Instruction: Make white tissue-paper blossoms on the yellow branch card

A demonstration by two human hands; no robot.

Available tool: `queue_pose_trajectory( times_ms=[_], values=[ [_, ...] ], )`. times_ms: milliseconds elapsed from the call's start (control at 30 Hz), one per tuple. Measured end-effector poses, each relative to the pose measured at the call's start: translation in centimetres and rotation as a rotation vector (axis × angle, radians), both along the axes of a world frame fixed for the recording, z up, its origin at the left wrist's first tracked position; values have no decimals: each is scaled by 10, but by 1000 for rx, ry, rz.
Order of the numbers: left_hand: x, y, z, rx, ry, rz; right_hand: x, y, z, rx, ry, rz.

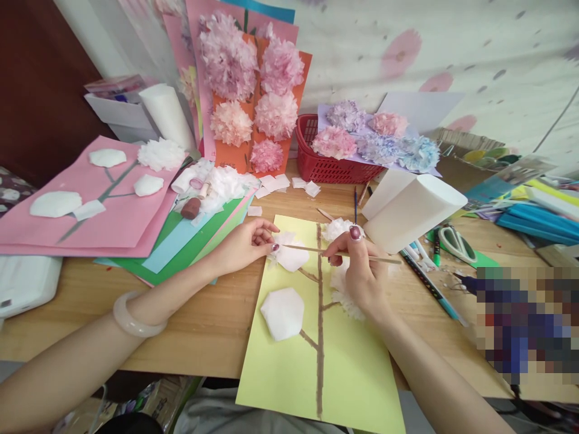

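On a yellow-green sheet of paper (353, 374) with a painted brown stem (320, 337), my right hand (362, 271) pinches a thin wooden stick (384, 260). Its pointed tip reaches left to a partly ruffled white tissue flower (292, 256). My left hand (248, 244) is at that flower's left edge, thumb and fingers closed on its tissue. Below lies a flat white tissue pad (283, 313) at the end of a branch. Fluffy white tissue flowers are on the right: one above (341, 229), another (346, 289) partly behind my right hand.
A white paper roll (414, 214) stands beyond my right hand, near scissors (456, 244) and pens. Behind are a red basket (335, 169) and propped flower pictures (253, 90). Pink sheets (104, 223) and tissue scraps (226, 187) lie left.
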State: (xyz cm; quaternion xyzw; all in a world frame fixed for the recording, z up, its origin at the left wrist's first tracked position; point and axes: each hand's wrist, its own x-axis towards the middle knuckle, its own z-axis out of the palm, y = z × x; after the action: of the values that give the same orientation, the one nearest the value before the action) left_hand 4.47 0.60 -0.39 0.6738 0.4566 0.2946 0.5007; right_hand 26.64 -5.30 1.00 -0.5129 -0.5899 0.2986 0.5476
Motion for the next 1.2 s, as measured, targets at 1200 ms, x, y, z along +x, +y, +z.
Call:
queue_pose_trajectory(
  times_ms=[1200],
  values=[
    [-14,6,-4,212,113,-226,-12,6,13,17,-208,-39]
  ],
)
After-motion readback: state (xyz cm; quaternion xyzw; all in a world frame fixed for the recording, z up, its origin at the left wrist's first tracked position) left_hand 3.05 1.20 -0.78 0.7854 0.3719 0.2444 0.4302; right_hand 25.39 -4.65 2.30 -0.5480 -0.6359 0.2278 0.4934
